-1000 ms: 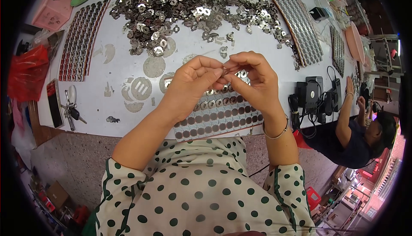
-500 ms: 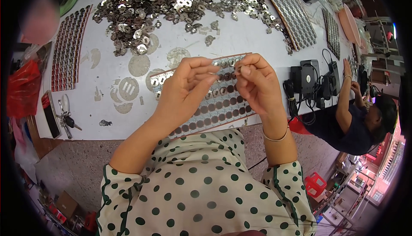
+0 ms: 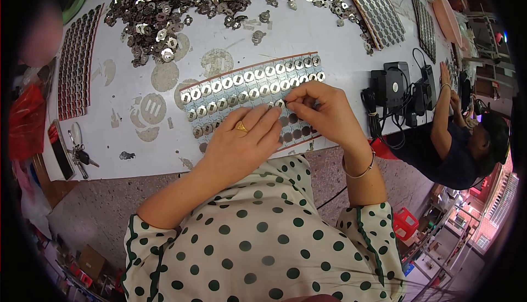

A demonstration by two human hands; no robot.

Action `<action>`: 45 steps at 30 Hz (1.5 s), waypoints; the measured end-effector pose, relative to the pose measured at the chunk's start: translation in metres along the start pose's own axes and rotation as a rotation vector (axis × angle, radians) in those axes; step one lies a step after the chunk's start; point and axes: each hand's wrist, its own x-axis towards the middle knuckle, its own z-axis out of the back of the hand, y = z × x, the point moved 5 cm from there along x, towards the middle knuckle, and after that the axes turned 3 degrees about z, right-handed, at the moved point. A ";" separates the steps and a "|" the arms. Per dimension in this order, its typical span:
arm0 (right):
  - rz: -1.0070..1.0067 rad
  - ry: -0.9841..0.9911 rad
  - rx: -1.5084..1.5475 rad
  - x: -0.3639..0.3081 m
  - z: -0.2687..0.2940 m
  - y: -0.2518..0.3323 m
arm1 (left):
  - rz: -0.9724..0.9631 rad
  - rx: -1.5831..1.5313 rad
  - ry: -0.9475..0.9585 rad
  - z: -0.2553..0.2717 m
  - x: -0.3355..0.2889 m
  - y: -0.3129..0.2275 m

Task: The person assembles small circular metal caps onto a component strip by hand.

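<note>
A flat panel (image 3: 252,68) with a red-brown edge lies before me, its far rows carrying small shiny metal discs (image 3: 248,75). Dark round spots show uncovered on its nearer part (image 3: 297,134). My left hand (image 3: 241,140), a gold ring on one finger, rests on the near middle of the panel with its fingers stretched out. Beside those fingertips, the thumb and forefinger of my right hand (image 3: 324,110) pinch at a small metal disc (image 3: 280,104) on the panel. My hands hide part of the near rows.
A large heap of loose metal discs (image 3: 186,6) covers the far table. More panels stand left (image 3: 80,63) and far right (image 3: 373,6). Black power adapters (image 3: 392,91) with cables sit at right, keys (image 3: 80,154) at left. Another person (image 3: 444,148) works at the right edge.
Both hands have come down from above the panel onto it, nearer to me. The left fingers now lie on the panel, and its far rows of discs show. The view has shifted slightly.
</note>
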 end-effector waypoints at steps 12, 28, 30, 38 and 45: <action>0.088 -0.081 -0.152 -0.006 -0.001 0.008 | 0.056 0.042 0.059 -0.005 -0.005 -0.005; 0.102 -0.064 -0.264 -0.013 -0.004 0.016 | 0.080 -0.014 0.063 -0.003 -0.007 -0.005; 0.194 -0.088 -0.431 -0.013 -0.009 0.023 | 0.077 -0.006 0.066 -0.004 -0.008 -0.004; 0.156 -0.112 -0.559 -0.020 -0.014 0.034 | 0.050 0.056 0.075 -0.004 -0.008 -0.006; 0.361 -0.199 -0.570 0.037 0.010 0.060 | 0.046 0.102 0.054 -0.013 -0.005 -0.008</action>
